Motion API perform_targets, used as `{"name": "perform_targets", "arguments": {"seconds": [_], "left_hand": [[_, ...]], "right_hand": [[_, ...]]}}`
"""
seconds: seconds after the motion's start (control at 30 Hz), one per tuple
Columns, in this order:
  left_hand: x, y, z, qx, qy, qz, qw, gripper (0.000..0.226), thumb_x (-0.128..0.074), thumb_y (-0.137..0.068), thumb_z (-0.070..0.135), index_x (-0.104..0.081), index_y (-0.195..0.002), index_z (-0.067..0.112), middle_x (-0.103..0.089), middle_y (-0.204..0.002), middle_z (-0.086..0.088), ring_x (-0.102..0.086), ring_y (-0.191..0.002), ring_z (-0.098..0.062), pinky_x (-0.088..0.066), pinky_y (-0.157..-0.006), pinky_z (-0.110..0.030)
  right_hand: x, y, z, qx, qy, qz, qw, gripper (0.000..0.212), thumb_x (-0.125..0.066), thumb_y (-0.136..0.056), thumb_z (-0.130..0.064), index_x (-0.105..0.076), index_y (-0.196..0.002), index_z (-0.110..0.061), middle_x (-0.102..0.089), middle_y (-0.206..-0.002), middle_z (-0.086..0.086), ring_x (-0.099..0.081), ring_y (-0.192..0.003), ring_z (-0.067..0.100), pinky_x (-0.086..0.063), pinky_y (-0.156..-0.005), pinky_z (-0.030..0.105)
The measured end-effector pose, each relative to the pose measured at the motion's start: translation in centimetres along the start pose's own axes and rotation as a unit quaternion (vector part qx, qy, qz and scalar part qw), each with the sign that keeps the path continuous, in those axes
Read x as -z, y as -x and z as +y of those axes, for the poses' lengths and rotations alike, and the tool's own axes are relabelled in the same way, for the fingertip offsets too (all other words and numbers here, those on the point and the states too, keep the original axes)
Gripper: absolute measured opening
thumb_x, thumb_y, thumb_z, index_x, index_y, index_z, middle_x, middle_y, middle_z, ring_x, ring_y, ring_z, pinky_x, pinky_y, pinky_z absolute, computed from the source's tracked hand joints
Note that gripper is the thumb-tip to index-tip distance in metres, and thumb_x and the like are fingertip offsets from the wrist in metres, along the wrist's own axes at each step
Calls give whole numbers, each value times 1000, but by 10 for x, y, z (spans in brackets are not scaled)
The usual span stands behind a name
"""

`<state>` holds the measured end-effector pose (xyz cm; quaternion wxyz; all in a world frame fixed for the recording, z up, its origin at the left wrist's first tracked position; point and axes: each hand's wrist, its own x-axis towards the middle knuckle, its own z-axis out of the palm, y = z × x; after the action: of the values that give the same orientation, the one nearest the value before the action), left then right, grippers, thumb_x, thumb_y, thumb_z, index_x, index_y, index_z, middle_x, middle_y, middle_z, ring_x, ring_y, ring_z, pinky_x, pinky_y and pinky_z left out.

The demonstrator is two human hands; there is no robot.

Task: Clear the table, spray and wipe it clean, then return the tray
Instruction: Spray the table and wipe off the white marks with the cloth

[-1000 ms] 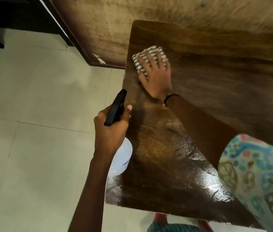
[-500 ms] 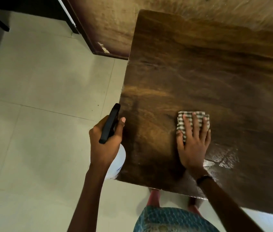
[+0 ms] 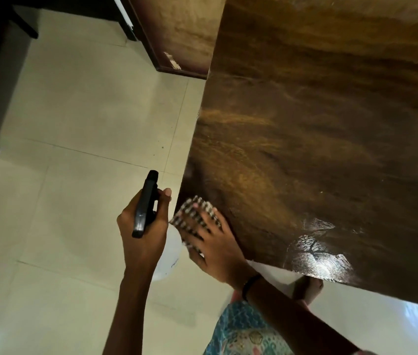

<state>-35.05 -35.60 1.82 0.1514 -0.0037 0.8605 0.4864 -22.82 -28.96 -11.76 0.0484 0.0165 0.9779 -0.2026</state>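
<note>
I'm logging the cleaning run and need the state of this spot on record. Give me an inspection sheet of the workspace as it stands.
Surface: dark wooden table, glossy wet patch near its front edge.
Job's things: checked cloth at the table's near left corner; spray bottle, black head, white body, held off the table over the floor. No tray in view.
Clutter: nothing seen on the tabletop.
Grippers: left hand grips the bottle; right hand presses flat on the cloth, fingers straight.
Cables: nothing seen.
Surroundings: pale tiled floor, wall behind the table with chipped skirting, dark furniture at upper left.
</note>
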Motion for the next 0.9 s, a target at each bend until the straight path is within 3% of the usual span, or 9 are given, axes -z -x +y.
{"name": "perform_targets", "arguments": {"seconds": [0.07,0.17,0.23,0.33,0.4,0.5,0.57,0.67,0.9], "left_hand": [[-4,3,5,0,12,2,1000,7,-62,-88,22,-61,-83,27,-64,-73,5,-50,-45,-9,-41,-51,-7],[-12,5,11,-30,9,-5,999,16,-63,-86,25,-58,-81,38,-64,-73,6,-54,-49,-7,-43,-54,-9],[-17,5,10,-27,18,3,999,3,-64,-85,27,-62,-85,29,-63,-71,8,-55,-52,-10,-44,-58,-9],[-28,3,7,-34,37,19,999,18,-64,-86,25,-64,-94,9,-59,-67,-1,-54,-60,-15,-44,-58,-6],[-34,3,4,-68,41,29,996,27,-63,-87,24,-63,-100,0,-63,-75,-13,-58,-68,-23,-46,-61,-9],[-41,4,1,-126,50,23,990,42,-58,-87,36,-59,-100,-4,-65,-81,-21,-63,-78,-35,-47,-70,-14],[-44,6,1,-141,71,16,987,58,-54,-86,53,-58,-104,-2,-63,-82,-23,-62,-80,-38,-50,-74,-27],[-47,12,1,-123,102,12,987,76,-50,-79,67,-56,-111,-2,-62,-90,-29,-60,-87,-44,-52,-81,-41],[-45,17,-4,-130,120,-9,984,82,-48,-79,67,-51,-116,-6,-61,-96,-32,-61,-89,-45,-51,-79,-21]], "right_hand": [[-2,33,14,13,11,-8,1000,53,-49,-90,-37,-37,-141,-37,-38,-151,-6,-18,-146,24,-19,-116,53],[10,68,43,-110,1,12,994,54,-44,-93,-38,-30,-145,-39,-28,-156,-5,-14,-147,23,-21,-114,54],[21,74,56,-222,-25,51,973,54,-38,-94,-38,-25,-147,-37,-24,-156,-5,-11,-148,23,-19,-115,55],[24,45,50,-354,-46,100,929,53,-33,-95,-40,-25,-148,-34,-19,-159,-4,-8,-148,26,-10,-117,53],[20,15,34,-415,-51,116,901,53,-34,-96,-40,-28,-148,-32,-19,-160,-1,-7,-148,29,-8,-115,52],[10,1,13,-375,-48,98,921,53,-35,-97,-43,-29,-148,-30,-25,-158,2,-11,-146,30,-13,-114,55],[4,16,3,-327,-30,89,940,54,-40,-95,-42,-32,-147,-30,-30,-156,1,-17,-145,30,-21,-112,55],[1,32,-8,-340,-40,85,936,52,-40,-97,-38,-31,-148,-32,-27,-157,-3,-17,-146,27,-25,-111,52],[4,-7,-26,-444,-97,129,881,52,-28,-96,-33,-32,-148,-26,-25,-158,1,-16,-146,31,-26,-112,55]]}}
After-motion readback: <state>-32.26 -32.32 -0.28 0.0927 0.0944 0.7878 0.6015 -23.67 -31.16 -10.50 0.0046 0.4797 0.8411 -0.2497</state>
